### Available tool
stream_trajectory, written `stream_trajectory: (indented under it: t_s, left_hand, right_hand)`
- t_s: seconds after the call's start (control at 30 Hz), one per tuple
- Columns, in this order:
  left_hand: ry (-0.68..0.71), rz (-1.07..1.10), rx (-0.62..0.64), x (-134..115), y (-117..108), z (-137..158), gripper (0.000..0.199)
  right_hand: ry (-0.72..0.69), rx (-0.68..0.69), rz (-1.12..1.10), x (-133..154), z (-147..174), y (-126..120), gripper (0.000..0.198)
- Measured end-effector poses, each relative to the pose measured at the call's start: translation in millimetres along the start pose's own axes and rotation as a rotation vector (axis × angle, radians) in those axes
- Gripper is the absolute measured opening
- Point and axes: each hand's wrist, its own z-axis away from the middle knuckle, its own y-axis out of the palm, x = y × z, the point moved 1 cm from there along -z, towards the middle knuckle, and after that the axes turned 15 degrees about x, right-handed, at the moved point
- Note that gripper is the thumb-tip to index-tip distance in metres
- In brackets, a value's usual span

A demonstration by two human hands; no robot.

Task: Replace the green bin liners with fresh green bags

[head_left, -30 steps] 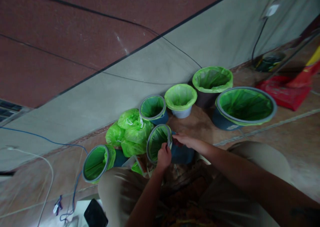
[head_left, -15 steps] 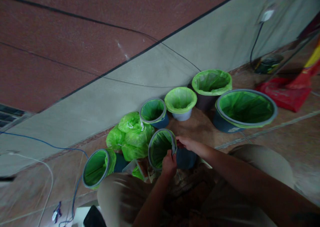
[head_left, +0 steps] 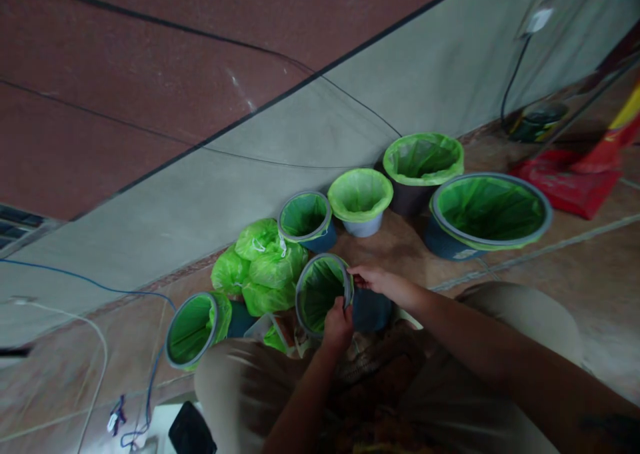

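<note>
A dark blue trash bin [head_left: 372, 311] lies tipped between my knees, its mouth facing left. A grey ring rim [head_left: 309, 263] circles the mouth, and a green trash bag [head_left: 320, 295] lines the inside. My left hand [head_left: 339, 323] is closed over the near side of the rim, thumb up. On the rim's right edge, the fingers of my right hand [head_left: 370, 279] pinch the rim and the bag's edge; the fingertips are partly hidden. Right behind this bin stands a smaller-looking blue lined bin [head_left: 321, 241].
Tied green bags [head_left: 273, 267] are heaped beside the wall. Other lined bins stand around: a white one [head_left: 363, 227], a dark one [head_left: 413, 199], a large blue one [head_left: 453, 241], and a tipped one [head_left: 242, 319]. A red dustpan [head_left: 565, 184] lies right; a blue cable [head_left: 150, 394] runs left.
The view has shifted slightly. My right fingertips have moved a little to the left along the rim; my left hand keeps its hold, and the bin stays tipped.
</note>
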Motion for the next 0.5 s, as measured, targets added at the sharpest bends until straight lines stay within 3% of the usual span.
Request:
stream_trajectory:
  t_s: [0.27,0.5]
  left_hand:
    - [0.049,0.024,0.005,4.4,-0.6,2.9,0.015]
    - [0.115,0.039,0.01,8.5,5.5,7.9,0.017]
  right_hand:
    - [0.007,0.05,0.012,-2.6,3.4,1.7,0.016]
    - [-0.068,0.062,0.061,-4.1,-1.8,-1.9,0.014]
